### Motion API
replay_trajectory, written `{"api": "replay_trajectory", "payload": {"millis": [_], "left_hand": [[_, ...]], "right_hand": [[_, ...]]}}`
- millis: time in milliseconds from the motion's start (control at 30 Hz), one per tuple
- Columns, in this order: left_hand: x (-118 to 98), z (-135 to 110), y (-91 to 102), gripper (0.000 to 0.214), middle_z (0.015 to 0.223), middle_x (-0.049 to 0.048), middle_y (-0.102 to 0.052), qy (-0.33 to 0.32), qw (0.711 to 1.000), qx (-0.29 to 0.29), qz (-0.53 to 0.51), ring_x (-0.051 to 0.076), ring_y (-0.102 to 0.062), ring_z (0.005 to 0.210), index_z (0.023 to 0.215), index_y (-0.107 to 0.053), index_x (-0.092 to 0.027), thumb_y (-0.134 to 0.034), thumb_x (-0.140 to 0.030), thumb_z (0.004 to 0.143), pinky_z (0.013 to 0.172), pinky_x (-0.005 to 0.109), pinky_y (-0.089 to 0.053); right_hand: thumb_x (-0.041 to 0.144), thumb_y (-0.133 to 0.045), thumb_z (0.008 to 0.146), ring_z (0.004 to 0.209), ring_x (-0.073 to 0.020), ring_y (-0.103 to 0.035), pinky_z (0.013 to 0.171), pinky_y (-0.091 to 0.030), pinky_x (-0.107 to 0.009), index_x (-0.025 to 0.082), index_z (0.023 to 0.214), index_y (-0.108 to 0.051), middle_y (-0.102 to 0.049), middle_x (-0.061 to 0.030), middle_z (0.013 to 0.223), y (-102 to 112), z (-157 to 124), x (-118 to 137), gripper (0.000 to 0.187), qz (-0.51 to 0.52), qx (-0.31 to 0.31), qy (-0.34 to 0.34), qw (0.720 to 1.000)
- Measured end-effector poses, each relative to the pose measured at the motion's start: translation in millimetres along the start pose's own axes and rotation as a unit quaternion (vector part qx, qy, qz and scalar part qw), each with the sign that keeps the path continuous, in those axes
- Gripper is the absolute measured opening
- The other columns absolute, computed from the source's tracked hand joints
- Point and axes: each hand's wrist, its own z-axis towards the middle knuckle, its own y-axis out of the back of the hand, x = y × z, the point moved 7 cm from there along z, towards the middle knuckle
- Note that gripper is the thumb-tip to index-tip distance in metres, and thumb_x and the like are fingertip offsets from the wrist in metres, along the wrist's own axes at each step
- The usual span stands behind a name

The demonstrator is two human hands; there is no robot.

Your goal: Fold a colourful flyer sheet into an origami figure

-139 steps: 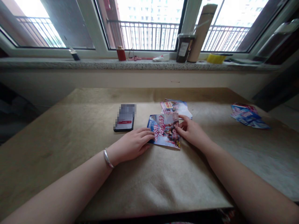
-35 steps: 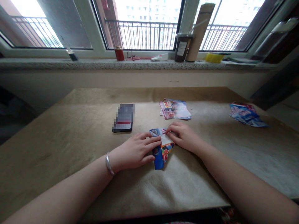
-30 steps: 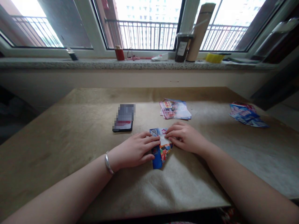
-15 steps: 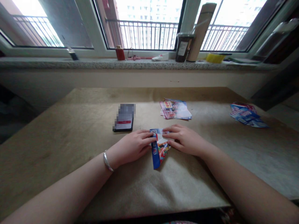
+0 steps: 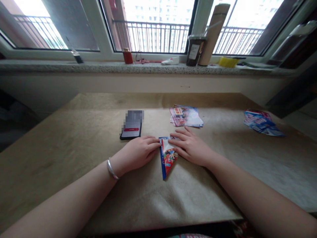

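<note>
A folded flyer (image 5: 170, 158), printed in red, blue and white, lies on the table between my hands. It tapers to a point toward me, with a blue strip along its left side. My right hand (image 5: 192, 148) rests on its upper right part, fingers spread and flat. My left hand (image 5: 138, 152), a silver bracelet at its wrist, lies at the upper left edge, its outstretched fingertips touching the paper. The right fingers cover part of the flyer's top.
Beyond my left hand lies a phone (image 5: 131, 127). Flyers are piled behind my right hand (image 5: 189, 116), and a stack of blue folded papers (image 5: 263, 124) sits far right. The granite windowsill (image 5: 104, 67) holds a tall cylinder (image 5: 213, 34), a dark container (image 5: 194, 51) and a red jar (image 5: 127, 57).
The flyer's left part has been folded in, so its blue strip is narrower and more of the red picture shows. My right fingers have spread and shifted slightly left.
</note>
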Motion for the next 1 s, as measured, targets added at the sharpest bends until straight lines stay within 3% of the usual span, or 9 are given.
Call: {"api": "replay_trajectory", "payload": {"millis": [200, 533, 1000], "left_hand": [[1, 1, 0.9, 0.030, 0.116, 0.0095, -0.063, 0.014, 1.000, 0.004, -0.001, 0.021, -0.059, 0.107, 0.120, -0.056, -0.015, -0.046, -0.022, 0.092, 0.094, 0.036, -0.049], [1, 0, -0.4, 0.029, 0.120, 0.0087, -0.061, 0.016, 1.000, 0.006, -0.007, 0.021, -0.058, 0.109, 0.119, -0.058, -0.017, -0.045, -0.023, 0.093, 0.096, 0.036, -0.048], [4, -1, -2.5, 0.026, 0.114, 0.0094, -0.061, 0.029, 0.999, -0.020, -0.013, 0.020, -0.059, 0.101, 0.112, -0.062, -0.017, -0.045, -0.022, 0.093, 0.090, 0.035, -0.051]], "right_hand": [[0.036, -0.041, 0.095, 0.127, -0.0270, -0.044, 0.109, -0.029, -0.051, 0.024, 0.126, -0.059, -0.053, -0.0084, 0.136, -3, 2, -2, 0.038, 0.013, 0.005, -0.012, 1.000], [0.040, -0.040, 0.095, 0.133, -0.0287, -0.035, 0.111, -0.025, -0.051, 0.027, 0.132, -0.053, -0.045, -0.0099, 0.142, -10, 5, -4, 0.042, 0.004, 0.037, -0.030, 0.999], [0.043, -0.036, 0.096, 0.129, -0.0271, -0.040, 0.109, -0.028, -0.047, 0.027, 0.133, -0.052, -0.046, -0.0103, 0.141, -15, 8, -5, 0.044, 0.011, 0.042, -0.039, 0.998]]}}
